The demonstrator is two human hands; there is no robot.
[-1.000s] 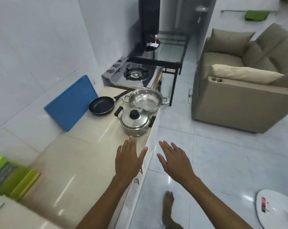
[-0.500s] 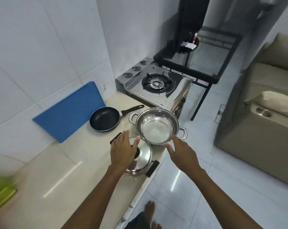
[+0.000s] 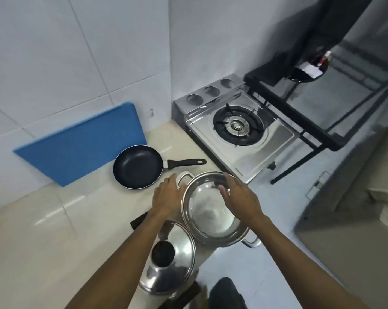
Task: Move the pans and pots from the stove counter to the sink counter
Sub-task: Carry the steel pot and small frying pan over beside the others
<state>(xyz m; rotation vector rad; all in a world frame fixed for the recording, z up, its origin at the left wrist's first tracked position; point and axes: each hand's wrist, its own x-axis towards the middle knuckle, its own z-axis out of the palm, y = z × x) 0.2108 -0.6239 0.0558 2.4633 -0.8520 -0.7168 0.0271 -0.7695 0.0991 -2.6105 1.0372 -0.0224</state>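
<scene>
An open steel pot (image 3: 210, 217) stands at the counter's front edge beside the stove. My left hand (image 3: 167, 195) curls its fingers around the pot's left loop handle. My right hand (image 3: 238, 196) lies over the pot's far rim, thumb inside and fingers outside, pinching it. A lidded steel pot (image 3: 173, 264) with a black knob and black side handles sits just in front of it, partly under my left forearm. A black frying pan (image 3: 137, 167) lies to the left, its handle pointing right towards the stove.
A single-burner steel gas stove (image 3: 239, 132) fills the counter's far end. A blue board (image 3: 81, 141) leans on the tiled wall behind the pan. A black metal rack (image 3: 322, 90) stands beyond the stove. The beige counter (image 3: 43, 230) stretches to the left; the floor lies to the right.
Both hands have moved forward past the lidded pot and closed on the open steel pot. The view has come closer and now looks more steeply down.
</scene>
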